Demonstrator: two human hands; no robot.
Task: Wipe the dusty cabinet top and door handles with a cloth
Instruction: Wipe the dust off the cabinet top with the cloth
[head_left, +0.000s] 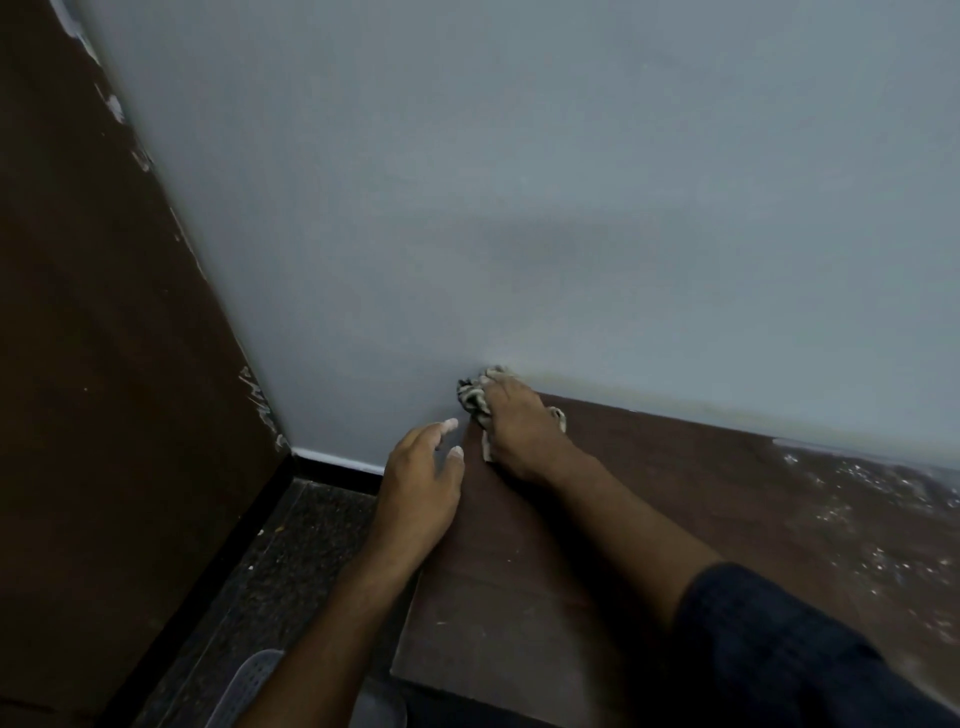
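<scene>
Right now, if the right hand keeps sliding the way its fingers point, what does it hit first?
The wall. The right hand presses the cloth at the cabinet top's back left corner; the cloth already seems to touch the wall, though depth is unclear.

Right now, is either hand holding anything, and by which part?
The right hand presses a bunched patterned cloth against the cabinet top at its far left corner, covering the cloth's middle. The left hand holds nothing, fingers relaxed beside the cabinet edge.
</scene>
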